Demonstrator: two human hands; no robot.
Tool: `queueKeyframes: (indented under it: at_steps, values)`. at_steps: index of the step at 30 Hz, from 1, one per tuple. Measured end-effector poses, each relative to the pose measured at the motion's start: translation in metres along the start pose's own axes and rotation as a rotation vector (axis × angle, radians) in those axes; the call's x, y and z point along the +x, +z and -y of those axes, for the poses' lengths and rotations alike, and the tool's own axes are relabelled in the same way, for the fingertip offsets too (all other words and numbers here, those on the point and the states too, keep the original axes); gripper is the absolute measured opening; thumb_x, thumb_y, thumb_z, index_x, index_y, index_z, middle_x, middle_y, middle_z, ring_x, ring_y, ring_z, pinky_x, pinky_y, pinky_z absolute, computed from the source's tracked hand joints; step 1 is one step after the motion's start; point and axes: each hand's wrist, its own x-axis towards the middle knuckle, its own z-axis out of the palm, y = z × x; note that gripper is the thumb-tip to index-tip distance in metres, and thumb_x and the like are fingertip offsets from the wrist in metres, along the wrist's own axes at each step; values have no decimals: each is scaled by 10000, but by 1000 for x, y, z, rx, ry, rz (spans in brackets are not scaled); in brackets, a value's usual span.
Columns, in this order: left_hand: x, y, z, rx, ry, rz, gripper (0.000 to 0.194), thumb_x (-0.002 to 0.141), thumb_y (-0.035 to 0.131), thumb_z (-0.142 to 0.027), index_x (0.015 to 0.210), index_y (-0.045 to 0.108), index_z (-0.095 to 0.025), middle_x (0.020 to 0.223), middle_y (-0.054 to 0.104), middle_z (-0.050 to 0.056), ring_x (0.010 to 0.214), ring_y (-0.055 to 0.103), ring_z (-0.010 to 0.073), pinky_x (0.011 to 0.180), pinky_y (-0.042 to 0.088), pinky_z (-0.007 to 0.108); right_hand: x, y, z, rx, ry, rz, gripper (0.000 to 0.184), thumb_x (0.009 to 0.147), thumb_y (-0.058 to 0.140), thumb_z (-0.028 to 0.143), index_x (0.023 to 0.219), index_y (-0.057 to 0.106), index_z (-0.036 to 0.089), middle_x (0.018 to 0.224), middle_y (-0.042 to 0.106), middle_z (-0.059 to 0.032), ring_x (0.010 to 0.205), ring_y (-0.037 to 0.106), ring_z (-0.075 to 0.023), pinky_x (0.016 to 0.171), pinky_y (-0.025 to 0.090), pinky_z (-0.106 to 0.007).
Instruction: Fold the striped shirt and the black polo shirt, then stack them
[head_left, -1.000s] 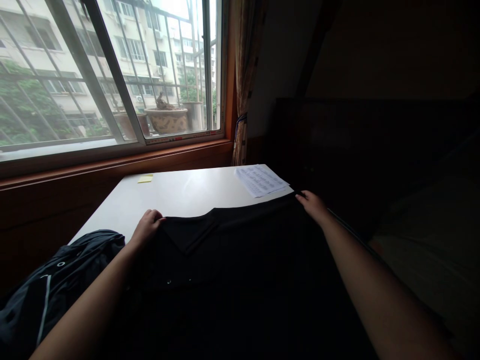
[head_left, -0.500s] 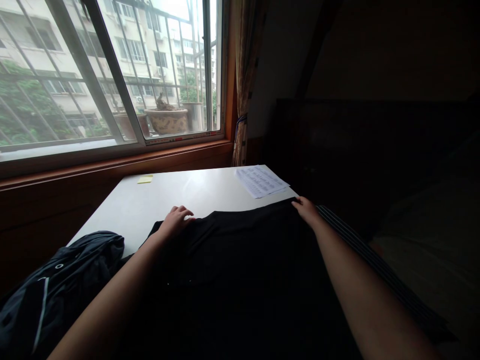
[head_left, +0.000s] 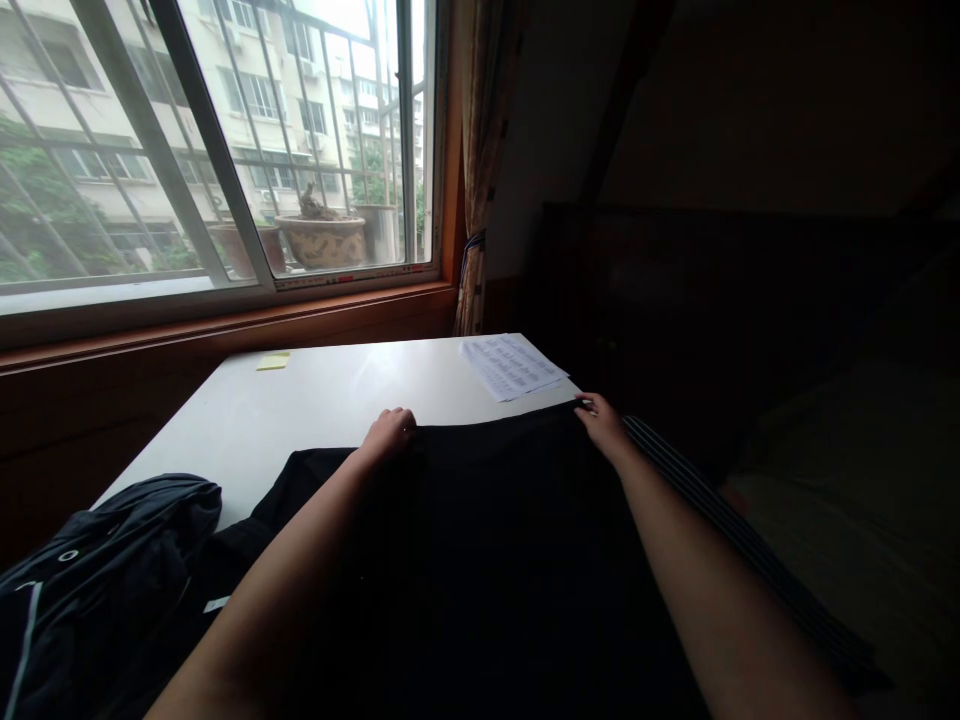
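A large black garment (head_left: 487, 560) is spread over the white table toward me, too dark for its details to show. My left hand (head_left: 388, 434) is closed on its far edge, near the middle, with the fingers curled down over the cloth. At the far right corner, my right hand (head_left: 598, 420) pinches the edge between thumb and fingers. The edge runs nearly straight between the two hands. To the left of my left hand, a folded part of the cloth lies on the table, and a small white tag (head_left: 216, 604) shows beside my forearm.
Dark crumpled cloth with a metal eyelet (head_left: 150, 520) lies at the left on the white table (head_left: 352, 385). Printed sheets (head_left: 514, 366) and a yellow sticky note (head_left: 273, 360) lie at the back. Striped cloth (head_left: 720, 510) hangs at the right. Beyond is a barred window (head_left: 300, 130).
My left hand let go of the far left corner, slid right along the edge and closed again nearer the middle. The left part of the garment dropped onto the table. My right hand stays at its corner.
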Motion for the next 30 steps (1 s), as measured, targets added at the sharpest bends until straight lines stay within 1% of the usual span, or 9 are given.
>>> queueKeyframes:
  at_steps: [5, 10, 13, 16, 20, 22, 25, 28, 30]
  values:
    - [-12, 5, -6, 31, -10, -87, 74, 896, 635, -248, 957, 653, -211, 1016, 654, 87, 992, 553, 277, 836, 474, 373, -9, 6, 4, -179, -54, -36, 405, 858, 548, 264, 1256, 607, 220, 1083, 687, -125, 972, 664, -290, 899, 515, -468]
    - [-20, 2, -14, 30, 46, -186, 67, 917, 606, -230, 967, 645, -210, 1044, 636, 95, 1028, 545, 290, 875, 492, 422, -22, 6, 19, -296, -150, -15, 440, 888, 506, 233, 1322, 575, 248, 1180, 646, -132, 1068, 628, -315, 933, 497, -473]
    - [-29, -7, -17, 5, 112, -250, 158, 953, 551, -238, 1095, 621, -232, 1157, 605, 92, 1098, 531, 285, 934, 491, 458, -33, -2, 26, -331, -195, 4, 489, 895, 514, 280, 1384, 520, 262, 1247, 599, -132, 1102, 610, -321, 928, 503, -472]
    - [-54, -22, -20, -26, 203, -279, 211, 978, 520, -280, 1176, 588, -258, 1234, 577, 78, 1154, 519, 269, 983, 487, 463, -51, -22, 26, -330, -218, 65, 581, 872, 561, 349, 1438, 451, 275, 1219, 600, -117, 1085, 617, -312, 875, 535, -448]
    - [-120, -54, -30, -83, 379, -236, 209, 985, 529, -334, 1175, 591, -273, 1265, 567, 65, 1192, 514, 262, 1031, 476, 466, -86, -67, 15, -265, -103, 198, 738, 809, 636, 433, 1483, 360, 317, 1176, 630, -92, 975, 657, -288, 792, 563, -409]
    - [-163, -71, -38, -103, 430, -142, 187, 986, 533, -311, 1158, 600, -280, 1272, 575, 55, 1230, 503, 255, 1037, 483, 434, -109, -93, 8, -241, 6, 243, 780, 778, 662, 470, 1482, 360, 326, 1189, 642, -98, 885, 676, -271, 763, 567, -399]
    - [-231, -91, -47, -82, 468, 46, 208, 966, 552, -241, 1147, 625, -314, 1233, 618, 34, 1268, 492, 247, 1045, 490, 385, -147, -129, 0, -233, 116, 327, 745, 757, 651, 549, 1433, 439, 319, 1106, 681, -88, 768, 686, -254, 737, 572, -406]
    - [-293, -98, -43, -47, 524, 120, 230, 872, 659, -238, 1075, 666, -347, 1118, 691, 25, 1153, 583, 238, 929, 566, 306, -186, -157, -6, -271, 191, 399, 708, 721, 649, 611, 1370, 536, 353, 974, 710, -69, 708, 703, -273, 687, 579, -422]
    - [-329, -96, -32, -35, 549, 162, 302, 802, 719, -230, 1064, 681, -374, 1038, 724, 11, 1006, 645, 220, 851, 593, 280, -211, -172, -7, -284, 201, 379, 702, 674, 685, 616, 1333, 584, 397, 898, 727, -69, 761, 730, -313, 693, 588, -435]
